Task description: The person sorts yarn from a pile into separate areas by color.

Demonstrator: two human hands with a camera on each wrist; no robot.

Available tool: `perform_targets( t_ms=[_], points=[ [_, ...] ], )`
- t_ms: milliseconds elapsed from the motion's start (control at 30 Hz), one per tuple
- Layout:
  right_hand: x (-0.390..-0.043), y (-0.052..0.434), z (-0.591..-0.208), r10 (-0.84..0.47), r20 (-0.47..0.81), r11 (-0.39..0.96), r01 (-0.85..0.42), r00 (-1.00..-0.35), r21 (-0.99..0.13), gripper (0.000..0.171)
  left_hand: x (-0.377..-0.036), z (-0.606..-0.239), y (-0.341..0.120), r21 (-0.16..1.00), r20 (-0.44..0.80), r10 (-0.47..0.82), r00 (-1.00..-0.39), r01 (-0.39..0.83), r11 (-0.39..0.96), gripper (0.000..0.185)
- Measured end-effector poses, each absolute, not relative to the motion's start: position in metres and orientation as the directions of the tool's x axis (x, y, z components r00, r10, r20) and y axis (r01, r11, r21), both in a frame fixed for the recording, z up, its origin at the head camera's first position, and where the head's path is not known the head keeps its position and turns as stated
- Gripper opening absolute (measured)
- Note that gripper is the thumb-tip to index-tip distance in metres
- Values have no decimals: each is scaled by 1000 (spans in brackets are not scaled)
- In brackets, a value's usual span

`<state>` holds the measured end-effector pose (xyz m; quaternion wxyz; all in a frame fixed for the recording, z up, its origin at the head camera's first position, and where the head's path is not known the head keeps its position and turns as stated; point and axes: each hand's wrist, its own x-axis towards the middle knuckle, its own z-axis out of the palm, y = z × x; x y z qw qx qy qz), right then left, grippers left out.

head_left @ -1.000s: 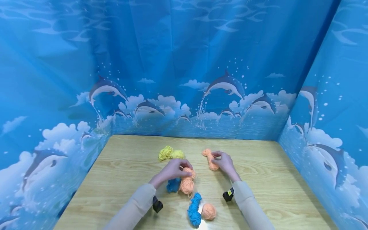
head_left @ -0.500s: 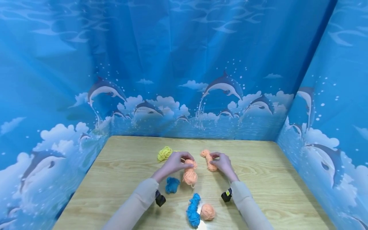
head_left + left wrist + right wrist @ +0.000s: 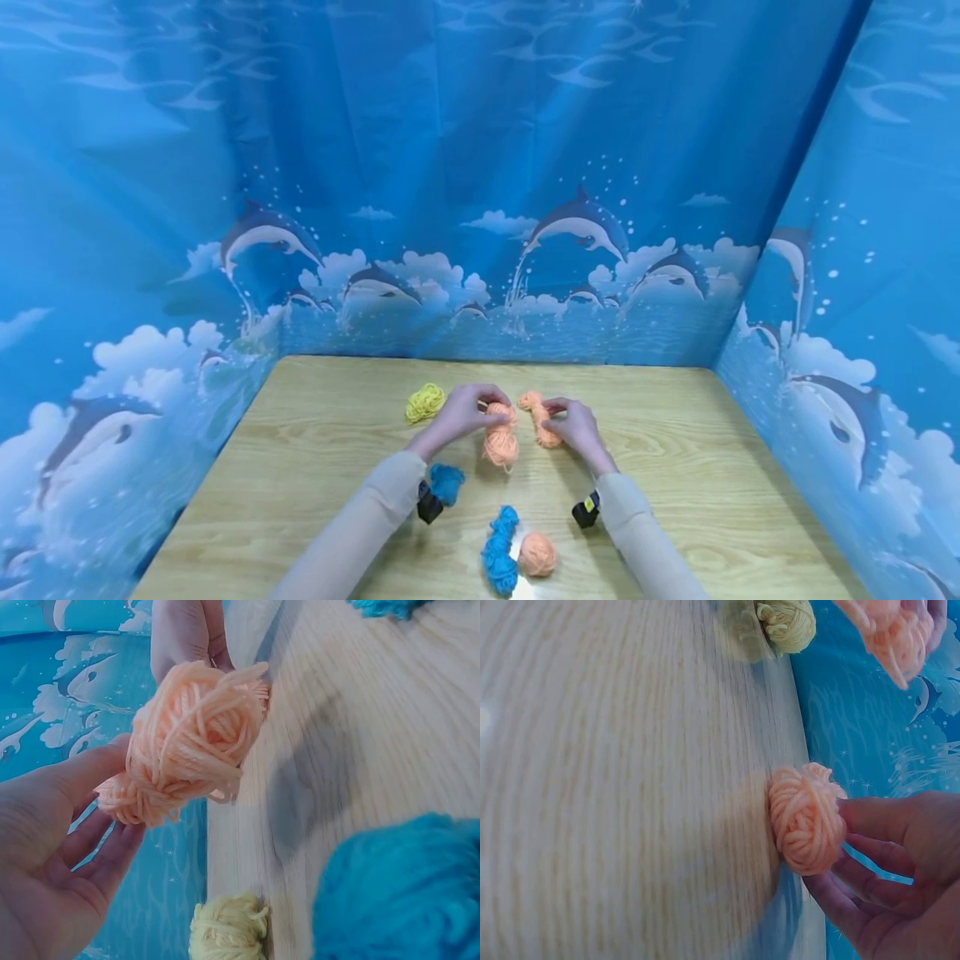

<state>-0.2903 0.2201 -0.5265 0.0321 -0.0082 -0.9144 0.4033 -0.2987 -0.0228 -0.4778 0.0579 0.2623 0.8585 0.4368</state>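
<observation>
My left hand [image 3: 467, 412] holds a peach yarn skein [image 3: 501, 442] by its narrow upper part, between thumb and fingers. In the left wrist view this skein [image 3: 191, 735] hangs above the wood, its shadow lying apart from it. Close on its right, a second peach skein [image 3: 537, 417], narrow in the middle, lies on the table. My right hand [image 3: 579, 429] pinches its near end from the right side. The right wrist view shows that rounded end [image 3: 806, 821] against the tabletop, between thumb and fingertips. A small gap separates the two skeins.
Yellow yarn [image 3: 425, 403] lies behind my left hand, partly hidden. A blue yarn bundle [image 3: 447, 483] sits by my left wrist. Nearer the front lie a long blue skein [image 3: 500, 554] and a peach ball [image 3: 537, 554]. The wooden table [image 3: 322, 408] meets dolphin-print curtains [image 3: 450, 325].
My left hand has carried its peach skein away from me and to the right, closer to the other skein. It now covers part of the yellow yarn. My right hand stays nearly in place.
</observation>
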Motion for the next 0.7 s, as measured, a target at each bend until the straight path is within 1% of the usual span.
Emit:
perform_targets(
  t_ms=[200, 400, 700],
  points=[
    [-288, 219, -524, 42, 38, 671, 0, -998, -741, 34, -311, -481, -13, 800, 154, 482, -862, 395, 452, 17],
    [-289, 218, -526, 52, 44, 681, 3, -998, -732, 34, -320, -486, -2, 801, 149, 426, -892, 362, 477, 14],
    [-288, 217, -527, 59, 52, 698, 4, -997, -716, 35, -327, -498, 11, 800, 135, 381, -915, 328, 503, 18]
  ],
)
